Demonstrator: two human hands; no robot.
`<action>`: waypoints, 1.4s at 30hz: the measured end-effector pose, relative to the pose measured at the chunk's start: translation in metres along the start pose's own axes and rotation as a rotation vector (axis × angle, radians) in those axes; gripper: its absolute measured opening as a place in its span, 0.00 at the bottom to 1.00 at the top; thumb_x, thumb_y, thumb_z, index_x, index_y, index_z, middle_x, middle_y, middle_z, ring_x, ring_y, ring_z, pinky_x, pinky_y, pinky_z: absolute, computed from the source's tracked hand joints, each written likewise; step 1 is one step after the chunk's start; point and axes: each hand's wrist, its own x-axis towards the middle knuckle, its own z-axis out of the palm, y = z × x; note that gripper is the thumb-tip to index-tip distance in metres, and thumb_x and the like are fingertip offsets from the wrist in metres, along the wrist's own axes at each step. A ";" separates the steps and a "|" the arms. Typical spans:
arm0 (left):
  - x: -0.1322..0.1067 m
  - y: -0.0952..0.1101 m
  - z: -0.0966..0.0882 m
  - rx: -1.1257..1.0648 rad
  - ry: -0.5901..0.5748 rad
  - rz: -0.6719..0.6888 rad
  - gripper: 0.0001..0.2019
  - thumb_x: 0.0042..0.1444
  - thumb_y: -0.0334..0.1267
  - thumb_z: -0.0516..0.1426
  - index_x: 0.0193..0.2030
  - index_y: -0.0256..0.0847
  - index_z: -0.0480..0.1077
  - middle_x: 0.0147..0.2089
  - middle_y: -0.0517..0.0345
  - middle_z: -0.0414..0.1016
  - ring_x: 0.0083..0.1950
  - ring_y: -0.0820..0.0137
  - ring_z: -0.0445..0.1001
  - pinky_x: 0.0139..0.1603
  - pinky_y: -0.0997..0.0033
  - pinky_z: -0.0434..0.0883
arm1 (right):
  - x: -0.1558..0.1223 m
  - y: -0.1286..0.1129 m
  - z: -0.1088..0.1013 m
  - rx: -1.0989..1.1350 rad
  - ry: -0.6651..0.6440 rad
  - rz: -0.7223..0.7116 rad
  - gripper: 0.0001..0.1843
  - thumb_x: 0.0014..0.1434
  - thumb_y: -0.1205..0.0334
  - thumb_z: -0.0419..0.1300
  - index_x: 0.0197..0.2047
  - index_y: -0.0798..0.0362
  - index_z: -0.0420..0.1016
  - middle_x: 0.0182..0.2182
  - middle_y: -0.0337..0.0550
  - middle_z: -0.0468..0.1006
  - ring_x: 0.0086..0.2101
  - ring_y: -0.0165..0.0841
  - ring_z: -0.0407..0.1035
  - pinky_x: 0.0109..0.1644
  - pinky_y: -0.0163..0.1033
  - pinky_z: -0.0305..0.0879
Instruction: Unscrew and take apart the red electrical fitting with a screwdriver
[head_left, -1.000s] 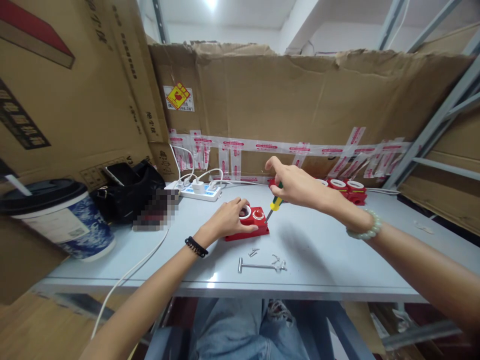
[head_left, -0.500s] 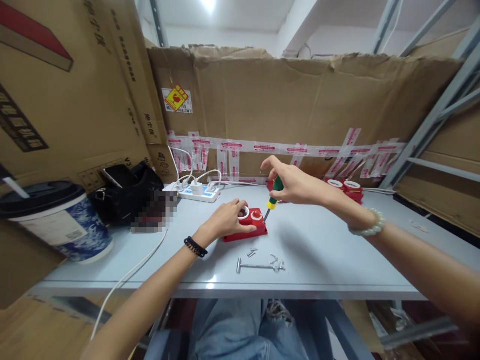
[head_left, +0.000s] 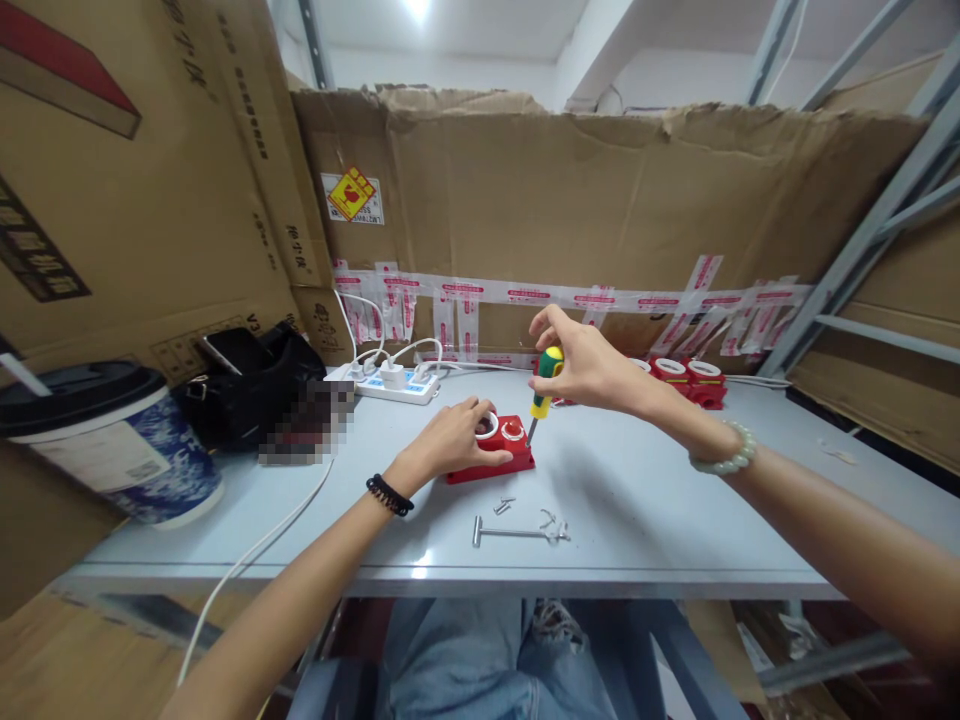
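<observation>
On the table a red box (head_left: 517, 458) with a white-ringed round opening and a red button on top lies under my left hand (head_left: 456, 436). The fingers of that hand reach over its far side and the thumb presses along its near side, gripping it. My right hand (head_left: 581, 362) holds a screwdriver (head_left: 550, 366) by its green and yellow handle, index finger raised. The shaft slants down to the box's right end, where its tip meets the top near the corner; a screw there is too small to make out.
In front of the box lie a T-handled metal tool (head_left: 510, 532), several screws (head_left: 504, 505) and small clear bits (head_left: 556, 526). Behind stand more red boxes (head_left: 705, 380) and a power strip (head_left: 397, 385). A paper cup (head_left: 135, 450) and black bag (head_left: 259, 385) are at left.
My right hand has shifted its fingers on the handle, and the screwdriver has turned and stands more upright, its tip still at the box's corner. My left hand and the box stay put.
</observation>
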 end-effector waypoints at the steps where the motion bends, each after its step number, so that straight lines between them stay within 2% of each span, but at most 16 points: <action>1: 0.000 0.000 0.000 -0.002 -0.001 -0.002 0.26 0.47 0.59 0.55 0.46 0.41 0.62 0.39 0.53 0.69 0.34 0.64 0.71 0.35 0.67 0.65 | 0.000 0.000 0.001 0.014 -0.007 0.007 0.23 0.42 0.65 0.58 0.44 0.51 0.58 0.35 0.42 0.68 0.32 0.32 0.63 0.33 0.37 0.60; 4: 0.000 0.001 -0.001 -0.009 0.001 -0.010 0.26 0.46 0.58 0.56 0.45 0.41 0.63 0.40 0.53 0.69 0.34 0.64 0.71 0.36 0.67 0.65 | 0.001 0.001 0.008 0.016 -0.006 0.009 0.15 0.44 0.64 0.57 0.37 0.52 0.60 0.29 0.38 0.68 0.29 0.30 0.62 0.31 0.36 0.58; 7: 0.000 0.000 0.000 -0.013 0.003 -0.010 0.26 0.45 0.58 0.56 0.45 0.41 0.63 0.39 0.54 0.69 0.33 0.64 0.71 0.37 0.66 0.66 | 0.002 0.001 0.015 0.010 0.076 0.022 0.07 0.49 0.62 0.54 0.33 0.52 0.60 0.28 0.39 0.68 0.29 0.30 0.62 0.32 0.36 0.57; 13: 0.001 -0.002 0.002 -0.019 0.010 0.005 0.26 0.46 0.58 0.56 0.44 0.41 0.63 0.39 0.54 0.69 0.34 0.64 0.71 0.37 0.67 0.66 | 0.002 0.000 0.020 0.214 0.092 -0.020 0.14 0.44 0.68 0.54 0.36 0.51 0.58 0.33 0.39 0.71 0.30 0.29 0.64 0.33 0.35 0.59; 17: 0.001 -0.002 0.002 -0.001 0.014 0.013 0.25 0.46 0.58 0.56 0.43 0.40 0.63 0.37 0.54 0.69 0.33 0.64 0.70 0.35 0.66 0.65 | 0.000 -0.002 0.028 0.287 0.140 0.013 0.10 0.48 0.65 0.52 0.36 0.50 0.57 0.28 0.36 0.70 0.27 0.29 0.65 0.32 0.37 0.61; 21: 0.001 -0.002 0.002 0.013 0.016 -0.002 0.26 0.46 0.60 0.56 0.43 0.41 0.63 0.38 0.54 0.68 0.33 0.65 0.70 0.35 0.66 0.65 | 0.000 -0.006 0.033 0.434 0.184 0.017 0.11 0.50 0.65 0.50 0.39 0.50 0.55 0.28 0.35 0.68 0.26 0.29 0.68 0.32 0.37 0.62; 25: 0.001 -0.003 0.003 -0.001 0.014 -0.004 0.26 0.46 0.60 0.55 0.43 0.41 0.62 0.39 0.54 0.68 0.34 0.64 0.71 0.36 0.66 0.65 | 0.000 -0.009 0.026 0.528 0.273 -0.006 0.11 0.49 0.66 0.50 0.39 0.51 0.57 0.29 0.36 0.69 0.25 0.28 0.68 0.30 0.35 0.63; 28: 0.001 -0.003 0.003 -0.018 0.008 0.003 0.26 0.46 0.59 0.55 0.43 0.40 0.62 0.40 0.53 0.68 0.35 0.64 0.71 0.37 0.66 0.65 | 0.001 -0.007 0.018 0.471 0.323 0.041 0.10 0.52 0.64 0.49 0.39 0.52 0.60 0.27 0.37 0.69 0.21 0.25 0.64 0.27 0.34 0.61; 29: 0.001 -0.003 0.002 -0.017 0.006 0.004 0.26 0.46 0.59 0.56 0.44 0.40 0.62 0.40 0.53 0.68 0.35 0.64 0.71 0.37 0.66 0.65 | 0.000 -0.005 0.018 0.421 0.276 0.076 0.09 0.53 0.62 0.48 0.39 0.53 0.62 0.25 0.37 0.69 0.19 0.25 0.63 0.25 0.33 0.60; 30: 0.001 -0.002 0.002 -0.012 0.004 0.003 0.26 0.46 0.59 0.56 0.44 0.40 0.62 0.40 0.53 0.68 0.35 0.64 0.71 0.37 0.66 0.65 | 0.000 -0.003 0.019 0.356 0.173 0.121 0.10 0.55 0.59 0.48 0.36 0.55 0.65 0.22 0.38 0.69 0.18 0.25 0.61 0.23 0.33 0.59; 33: 0.000 -0.001 0.001 0.005 0.006 -0.003 0.25 0.47 0.58 0.55 0.43 0.41 0.62 0.39 0.54 0.69 0.34 0.64 0.70 0.36 0.67 0.65 | -0.005 0.008 0.033 0.076 -0.313 0.256 0.18 0.53 0.50 0.53 0.26 0.57 0.69 0.15 0.41 0.68 0.16 0.27 0.60 0.21 0.34 0.55; 34: 0.000 0.000 0.000 0.008 0.007 -0.004 0.25 0.47 0.59 0.55 0.43 0.41 0.62 0.39 0.54 0.69 0.34 0.64 0.70 0.36 0.66 0.65 | -0.007 0.011 0.040 -0.035 -0.388 0.278 0.19 0.51 0.48 0.54 0.23 0.57 0.70 0.14 0.42 0.68 0.16 0.28 0.61 0.21 0.34 0.54; 35: 0.000 0.000 0.001 0.009 0.009 -0.002 0.25 0.47 0.59 0.55 0.43 0.41 0.62 0.39 0.54 0.69 0.34 0.64 0.70 0.36 0.66 0.65 | -0.009 0.015 0.047 -0.116 -0.409 0.288 0.20 0.51 0.48 0.55 0.22 0.58 0.70 0.14 0.44 0.68 0.17 0.29 0.62 0.22 0.34 0.54; 37: 0.000 0.000 0.001 0.002 0.012 0.007 0.25 0.47 0.59 0.55 0.44 0.41 0.62 0.40 0.54 0.69 0.35 0.64 0.70 0.38 0.66 0.65 | -0.013 0.022 0.060 -0.136 -0.469 0.288 0.22 0.55 0.48 0.51 0.23 0.58 0.71 0.16 0.46 0.71 0.19 0.30 0.63 0.23 0.34 0.54; 42: 0.001 -0.003 0.004 0.008 0.020 0.009 0.26 0.46 0.59 0.55 0.45 0.41 0.63 0.40 0.54 0.68 0.35 0.64 0.70 0.38 0.66 0.65 | -0.016 0.028 0.076 -0.218 -0.454 0.234 0.18 0.56 0.55 0.50 0.25 0.58 0.73 0.22 0.49 0.74 0.24 0.30 0.65 0.25 0.33 0.52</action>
